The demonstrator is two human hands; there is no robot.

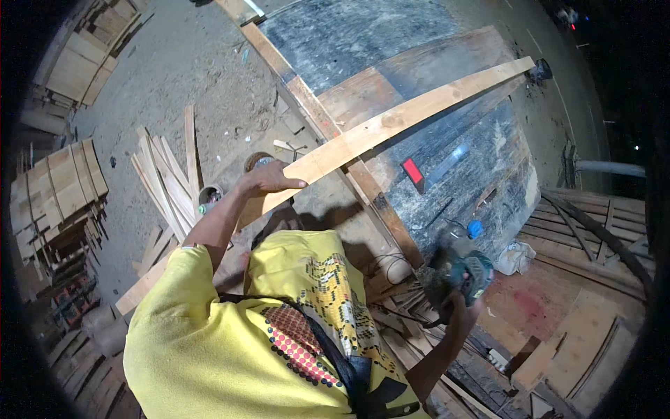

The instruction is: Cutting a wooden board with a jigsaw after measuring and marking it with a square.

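Observation:
A long pale wooden plank (412,120) lies slantwise across the workbench, its near part reaching past the bench edge toward my left side. My left hand (269,180) grips this overhanging part, thumb on the top face and fingers mostly hidden. A faint line crosses the plank just beyond the thumb. At the bench's near right corner, my right hand (460,307) is closed round the handle of a teal and dark circular saw (457,269). Motion blurs the saw, and it stands apart from the plank.
On the dusty dark workbench (447,202) are a red-and-black block (412,172) and a blue round item (474,228). A white plastic bag (515,258) sits beside its right end. Loose strips (164,178) lean at the left, near stacked boards (59,185). Wood scraps (481,363) cover the lower right.

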